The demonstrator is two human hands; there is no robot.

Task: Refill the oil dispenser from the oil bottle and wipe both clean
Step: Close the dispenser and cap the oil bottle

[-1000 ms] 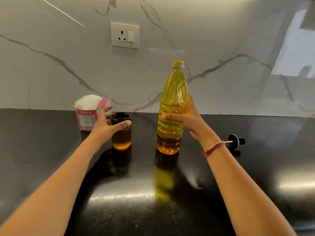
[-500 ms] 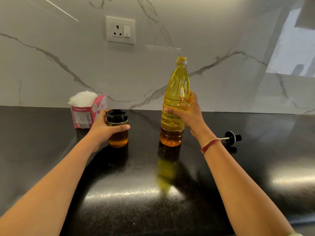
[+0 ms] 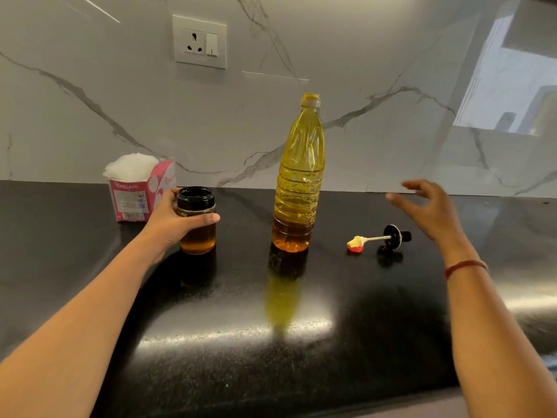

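The left grip (image 3: 168, 227) is wrapped round the dispenser (image 3: 199, 241), which stands on the black worktop (image 3: 241, 342) beside a tissue box (image 3: 132, 197). The right grip (image 3: 429, 211) hovers with fingers spread, holding nothing, right of the upright bottle (image 3: 298, 188). The lid (image 3: 393, 235) lies on the worktop below it.

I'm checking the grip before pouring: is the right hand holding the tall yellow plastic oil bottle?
No, the right hand hangs open beside the tall yellow plastic oil bottle, clear of it.
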